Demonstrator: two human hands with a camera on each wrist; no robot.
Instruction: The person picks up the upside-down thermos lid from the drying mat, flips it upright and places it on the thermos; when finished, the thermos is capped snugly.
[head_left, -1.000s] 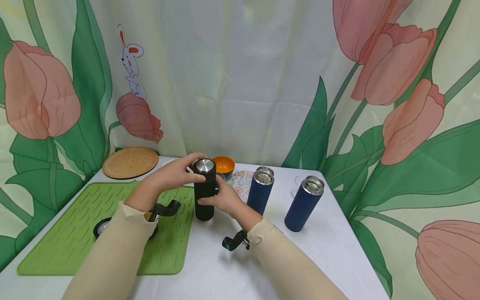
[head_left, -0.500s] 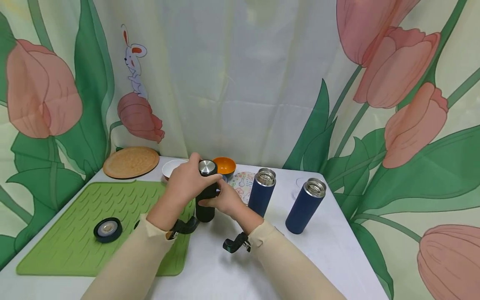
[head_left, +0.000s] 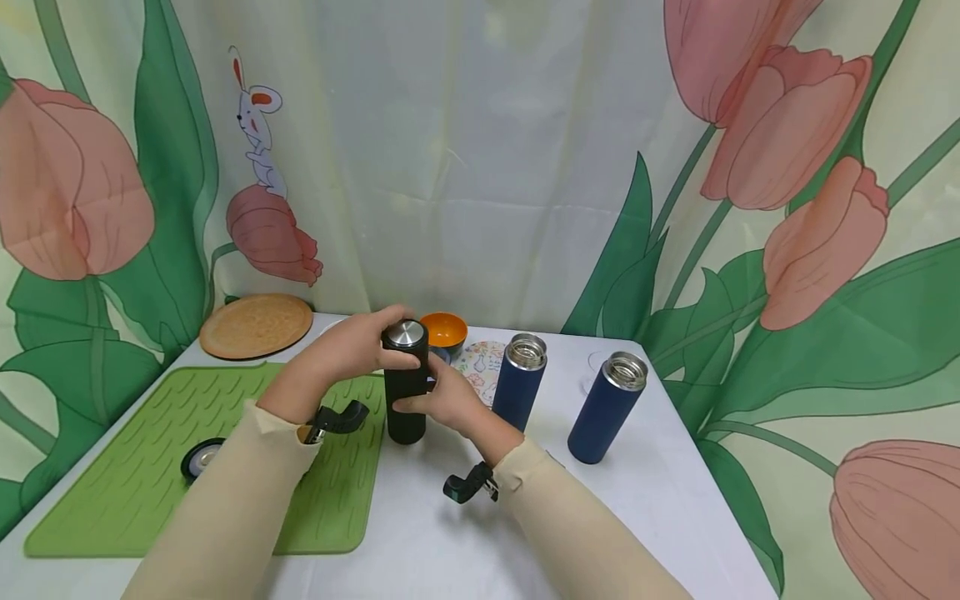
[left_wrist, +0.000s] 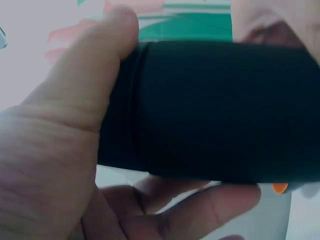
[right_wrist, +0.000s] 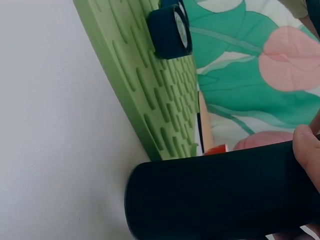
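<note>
A black thermos (head_left: 406,412) with a steel-topped lid (head_left: 406,333) stands upright on the white table, just right of the green mat. My left hand (head_left: 348,343) grips the lid, thumb on the near side and fingers round the far side. The left wrist view shows the seam between lid and thermos body (left_wrist: 220,110) beside the thumb. Lower down, my right hand (head_left: 450,398) holds the thermos body, its palm side partly hidden. In the right wrist view the thermos base (right_wrist: 150,200) is close over the table.
Two blue thermoses (head_left: 517,387) (head_left: 606,412) without lids stand to the right. On the green mat (head_left: 341,500) lies a dark round lid (head_left: 197,458), partly behind the left sleeve. An orange bowl (head_left: 444,329), a patterned plate (head_left: 480,367) and a round wooden board (head_left: 257,325) are at the back.
My left hand twisted round the lid toward the front half a second ago, covering the thermos's upper part, then turned back to the left. My right hand kept its hold on the thermos body.
</note>
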